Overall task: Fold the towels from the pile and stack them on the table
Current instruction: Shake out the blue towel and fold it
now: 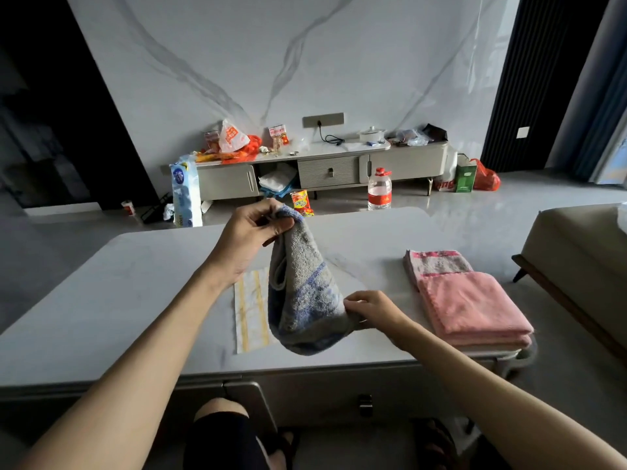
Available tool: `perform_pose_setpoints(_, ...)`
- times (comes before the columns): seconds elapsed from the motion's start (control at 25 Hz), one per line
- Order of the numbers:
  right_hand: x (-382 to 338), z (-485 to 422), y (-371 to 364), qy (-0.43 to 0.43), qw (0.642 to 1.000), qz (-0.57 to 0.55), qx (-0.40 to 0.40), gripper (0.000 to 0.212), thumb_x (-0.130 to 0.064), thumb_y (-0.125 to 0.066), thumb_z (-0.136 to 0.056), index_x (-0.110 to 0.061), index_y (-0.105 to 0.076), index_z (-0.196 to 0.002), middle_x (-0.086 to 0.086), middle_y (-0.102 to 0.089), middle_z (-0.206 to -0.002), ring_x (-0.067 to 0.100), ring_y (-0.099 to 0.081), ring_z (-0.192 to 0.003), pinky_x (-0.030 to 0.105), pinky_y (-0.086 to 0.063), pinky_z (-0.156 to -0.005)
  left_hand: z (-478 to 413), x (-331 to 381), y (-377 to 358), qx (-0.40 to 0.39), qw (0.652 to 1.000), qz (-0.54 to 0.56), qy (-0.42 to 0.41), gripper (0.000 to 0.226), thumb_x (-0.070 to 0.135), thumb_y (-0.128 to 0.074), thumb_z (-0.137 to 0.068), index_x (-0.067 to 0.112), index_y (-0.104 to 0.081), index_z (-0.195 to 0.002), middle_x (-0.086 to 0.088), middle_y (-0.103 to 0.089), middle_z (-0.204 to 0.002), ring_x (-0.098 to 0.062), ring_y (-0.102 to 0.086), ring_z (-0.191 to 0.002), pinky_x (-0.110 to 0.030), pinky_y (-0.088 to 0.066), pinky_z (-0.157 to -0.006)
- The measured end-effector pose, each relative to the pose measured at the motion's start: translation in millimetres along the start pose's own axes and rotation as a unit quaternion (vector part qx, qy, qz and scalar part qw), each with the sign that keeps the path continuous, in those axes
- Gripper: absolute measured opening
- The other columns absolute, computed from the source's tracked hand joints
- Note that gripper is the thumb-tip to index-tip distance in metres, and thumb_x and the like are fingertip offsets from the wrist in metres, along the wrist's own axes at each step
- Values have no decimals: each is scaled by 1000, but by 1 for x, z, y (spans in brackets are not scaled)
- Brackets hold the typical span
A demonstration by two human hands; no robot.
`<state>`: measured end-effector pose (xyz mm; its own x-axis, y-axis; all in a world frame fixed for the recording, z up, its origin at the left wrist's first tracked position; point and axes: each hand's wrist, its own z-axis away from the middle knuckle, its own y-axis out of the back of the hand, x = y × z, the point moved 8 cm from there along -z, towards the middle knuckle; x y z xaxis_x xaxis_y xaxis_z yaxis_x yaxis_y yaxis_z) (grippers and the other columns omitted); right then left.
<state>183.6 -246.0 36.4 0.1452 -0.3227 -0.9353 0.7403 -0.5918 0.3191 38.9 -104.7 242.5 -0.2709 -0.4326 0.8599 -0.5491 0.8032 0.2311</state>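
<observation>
A grey towel with blue stripes (303,293) hangs above the middle of the pale table (135,283). My left hand (252,232) pinches its top corner, raised over the table's far side. My right hand (371,310) grips its lower right edge, close to the table top. Under the hanging towel lies a white towel with yellow stripes (249,310), flat on the table and partly hidden. To the right stands a stack of folded towels: a pink one (475,305) on top, a pink-and-grey patterned one (436,262) sticking out behind it.
A beige sofa (583,252) stands at the right of the table. Beyond the table are a water bottle (379,189), a tissue pack (185,193) and a low cabinet (325,171) covered with bags. My knee (224,432) shows below the table's near edge.
</observation>
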Motion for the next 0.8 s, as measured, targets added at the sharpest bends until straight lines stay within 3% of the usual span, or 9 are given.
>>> perform_pose_setpoints(0.08, -6, -5, -6, 4, 1000, 22, 16, 15, -25, -72, -80, -13, -74, -89, 10, -74, -86, 21, -70, -79, 40, -60, -78, 0, -5, 9, 23, 999, -23, 4, 38, -4, -60, -88, 27, -72, -69, 18, -58, -59, 6, -46, -56, -9, -36, -55)
perform_pose_setpoints(0.16, -17, -2, -14, 30, 991, 127, 28, 19, -26, -70, -78, -20, -71, -96, 2, -73, -81, 16, -67, -74, 22, -55, -63, 0, -13, 19, 47, 999, -18, 10, 41, -3, -60, -89, 30, -72, -68, 20, -58, -59, 7, -47, -55, -8, -36, -55)
perform_pose_setpoints(0.24, -30, 4, -27, 70, 966, 248, 20, 23, -25, -63, -79, -24, -70, -100, 4, -72, -82, 19, -66, -74, 23, -49, -59, 2, -21, 21, 47, 999, -20, 10, 35, -2, -60, -89, 26, -70, -69, 19, -57, -58, 6, -46, -55, -7, -36, -55)
perform_pose_setpoints(0.4, -47, 13, -40, 122, 812, 568, 58, 23, -23, -57, -86, -15, -69, -104, 8, -70, -106, 30, -65, -100, 32, -43, -71, 4, -33, 25, 49, 996, -71, 2, 21, 3, -65, -87, 20, -64, -76, 16, -55, -63, 4, -45, -63, -11, -37, -63)
perform_pose_setpoints(0.48, -46, 9, -23, 86, 806, 579, 88, 23, -21, -56, -87, -10, -68, -104, 10, -67, -108, 31, -64, -102, 32, -40, -70, 3, -43, 36, 65, 993, -103, 12, 23, 10, -68, -87, 28, -64, -73, 13, -51, -65, -1, -42, -63, -20, -35, -63)
perform_pose_setpoints(0.6, -26, -6, 20, -32, 899, 416, 132, 18, -13, -56, -80, -2, -69, -88, 16, -68, -90, 34, -67, -83, 32, -47, -64, 7, -61, 56, 109, 980, -162, 32, 21, 19, -70, -87, 25, -61, -69, 10, -44, -61, -7, -37, -60, -28, -30, -61)
perform_pose_setpoints(0.68, 1, -15, 40, -117, 973, 151, 133, 14, -4, -57, -79, 2, -69, -75, 16, -68, -75, 30, -66, -69, 36, -57, -65, 12, -71, 68, 156, 972, -169, 56, 17, 22, -70, -88, 13, -63, -75, 7, -45, -60, -8, -37, -57, -28, -30, -60)
perform_pose_setpoints(0.72, 11, -17, 41, -147, 981, -25, 123, 17, 3, -54, -81, 3, -66, -70, 15, -66, -71, 29, -65, -66, 39, -60, -66, 15, -76, 75, 183, 967, -165, 69, 17, 23, -69, -88, 11, -65, -78, 7, -47, -59, -6, -38, -54, -27, -31, -58)
perform_pose_setpoints(0.8, 22, -16, 32, -182, 911, -362, 78, 30, 11, -37, -87, 1, -58, -69, 13, -59, -69, 28, -58, -67, 35, -56, -56, 21, -85, 88, 227, 957, -156, 89, 15, 25, -70, -88, 12, -67, -81, 11, -50, -56, -2, -40, -49, -23, -32, -55)
